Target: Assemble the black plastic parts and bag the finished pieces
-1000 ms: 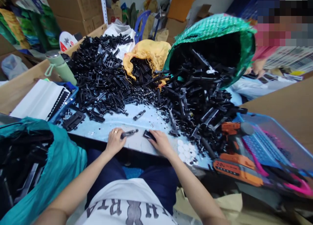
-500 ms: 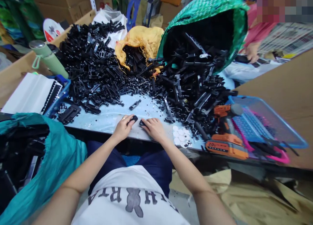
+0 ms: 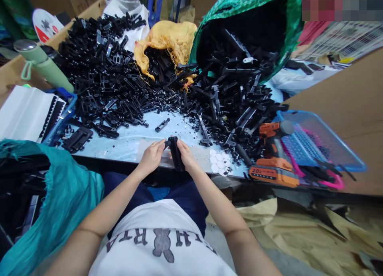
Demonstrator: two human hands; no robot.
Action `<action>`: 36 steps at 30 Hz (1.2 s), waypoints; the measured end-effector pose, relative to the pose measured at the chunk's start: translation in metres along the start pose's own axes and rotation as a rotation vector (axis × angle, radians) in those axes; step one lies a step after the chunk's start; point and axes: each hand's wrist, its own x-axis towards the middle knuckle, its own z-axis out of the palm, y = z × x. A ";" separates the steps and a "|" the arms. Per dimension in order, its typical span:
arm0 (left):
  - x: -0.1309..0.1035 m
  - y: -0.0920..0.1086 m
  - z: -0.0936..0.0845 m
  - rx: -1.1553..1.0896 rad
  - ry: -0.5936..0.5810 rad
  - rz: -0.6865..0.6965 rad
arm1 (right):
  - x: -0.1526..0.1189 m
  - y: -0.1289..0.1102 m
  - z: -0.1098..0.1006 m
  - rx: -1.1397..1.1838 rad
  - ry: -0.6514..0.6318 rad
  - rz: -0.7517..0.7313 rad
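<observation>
At the table's front edge, my right hand (image 3: pixel 186 155) is closed around a long black plastic piece (image 3: pixel 177 155), held with its length pointing toward me. My left hand (image 3: pixel 152 155) pinches a small black part (image 3: pixel 167 143) at the upper left end of that piece. The two parts meet or nearly touch; fingers hide the exact contact. Beyond my hands, a single black linkage part (image 3: pixel 162 125) lies on the light blue table cover (image 3: pixel 125 142). White round discs (image 3: pixel 220 162) lie to the right of my right hand.
Heaps of black parts (image 3: pixel 104 76) cover the back, some spilling from a green woven sack (image 3: pixel 245 8). An orange cordless drill (image 3: pixel 273 170) and a blue basket (image 3: pixel 356 164) stand right. At left are a green bottle (image 3: pixel 54 70) and a teal sack (image 3: pixel 72 188).
My right hand has turned the black piece up so that its length now shows. Both hands have come together, bringing the two parts close. The whole view has shifted slightly.
</observation>
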 end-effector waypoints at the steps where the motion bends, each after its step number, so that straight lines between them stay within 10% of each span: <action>1: 0.000 0.000 0.001 0.006 0.013 0.002 | 0.000 0.001 0.000 -0.002 -0.003 -0.008; 9: -0.005 0.004 0.006 0.074 0.082 0.106 | -0.001 -0.012 -0.014 -0.517 -0.207 -0.427; 15: -0.005 0.015 0.023 0.016 0.425 0.144 | -0.009 0.002 0.010 -0.532 0.019 -0.549; 22: -0.001 -0.008 0.018 0.289 0.192 0.016 | 0.019 -0.019 -0.031 -1.187 -0.085 -0.547; 28: 0.012 -0.009 0.012 0.674 -0.455 0.430 | 0.057 -0.086 -0.123 -1.838 -0.099 -0.678; 36: 0.020 -0.017 0.009 0.841 -0.362 0.181 | 0.003 -0.084 -0.097 -1.843 -0.498 -0.787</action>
